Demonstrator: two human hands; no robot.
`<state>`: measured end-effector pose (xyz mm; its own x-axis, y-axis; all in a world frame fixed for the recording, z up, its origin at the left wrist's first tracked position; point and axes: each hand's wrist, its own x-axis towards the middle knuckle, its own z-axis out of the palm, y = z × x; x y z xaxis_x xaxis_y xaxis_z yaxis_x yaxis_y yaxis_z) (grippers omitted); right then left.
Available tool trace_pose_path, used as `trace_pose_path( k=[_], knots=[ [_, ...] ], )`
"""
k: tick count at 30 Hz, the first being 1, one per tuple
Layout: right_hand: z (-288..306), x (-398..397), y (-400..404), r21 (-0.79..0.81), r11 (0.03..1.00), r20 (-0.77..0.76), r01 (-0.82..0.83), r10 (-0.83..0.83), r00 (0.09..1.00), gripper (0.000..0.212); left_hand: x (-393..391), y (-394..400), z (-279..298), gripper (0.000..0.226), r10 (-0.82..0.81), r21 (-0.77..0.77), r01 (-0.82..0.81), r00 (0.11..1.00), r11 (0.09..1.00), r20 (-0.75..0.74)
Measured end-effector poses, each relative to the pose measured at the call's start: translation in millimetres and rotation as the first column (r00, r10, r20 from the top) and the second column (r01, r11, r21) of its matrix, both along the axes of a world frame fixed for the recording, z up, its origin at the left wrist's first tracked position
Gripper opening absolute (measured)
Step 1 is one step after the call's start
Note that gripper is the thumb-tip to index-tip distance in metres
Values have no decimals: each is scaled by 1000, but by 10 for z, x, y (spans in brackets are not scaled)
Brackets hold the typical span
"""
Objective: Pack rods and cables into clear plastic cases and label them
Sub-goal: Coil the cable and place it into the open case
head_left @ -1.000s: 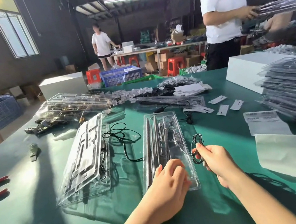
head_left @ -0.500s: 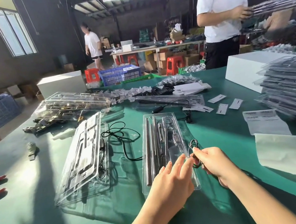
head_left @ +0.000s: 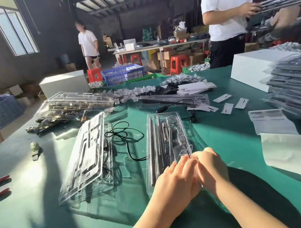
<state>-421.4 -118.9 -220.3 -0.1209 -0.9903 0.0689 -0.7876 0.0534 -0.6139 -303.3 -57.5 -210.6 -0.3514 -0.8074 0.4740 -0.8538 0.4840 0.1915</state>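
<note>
The long clear plastic case (head_left: 166,146) lies open on the green table (head_left: 225,134) straight ahead of you, with several silver metal rods (head_left: 153,149) lined up along its left side and smaller metal parts in the middle channels. Your left hand (head_left: 175,179) lies across the near end of the case, fingers fairly straight and reaching toward its right-hand pocket. Your right hand (head_left: 211,165) touches it there, fingers curled in at the case's near right edge; whether a cable coil is pinched inside them you cannot tell, because both hands cover that spot. The risk, as it looks from here, is a coil springing up out of its pocket once you let go, or the light case skidding and shaking the rods out of their grooves if you press off-centre. Left of the case a second clear moulded case (head_left: 86,158) lies tilted with a loose black cable (head_left: 124,136) trailing beside it. To the right lie white barcode labels (head_left: 269,119), not yet applied.
</note>
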Motion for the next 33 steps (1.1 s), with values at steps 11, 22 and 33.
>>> trace_pose_path(
  k=[11,22,33],
  knots=[
    [-117,-118,-14,-169,980,64,-105,117,991,55,-21,21,12,46,29,6,-28,999,1000,-46],
    [-217,-155,-290,60,995,94,-77,71,993,34,-27,30,32,44,-16,16,17,998,1000,-55],
    [-195,-158,-368,154,984,106,-87,71,992,36,-36,24,-38,42,18,66,-19,999,998,27]
  ],
)
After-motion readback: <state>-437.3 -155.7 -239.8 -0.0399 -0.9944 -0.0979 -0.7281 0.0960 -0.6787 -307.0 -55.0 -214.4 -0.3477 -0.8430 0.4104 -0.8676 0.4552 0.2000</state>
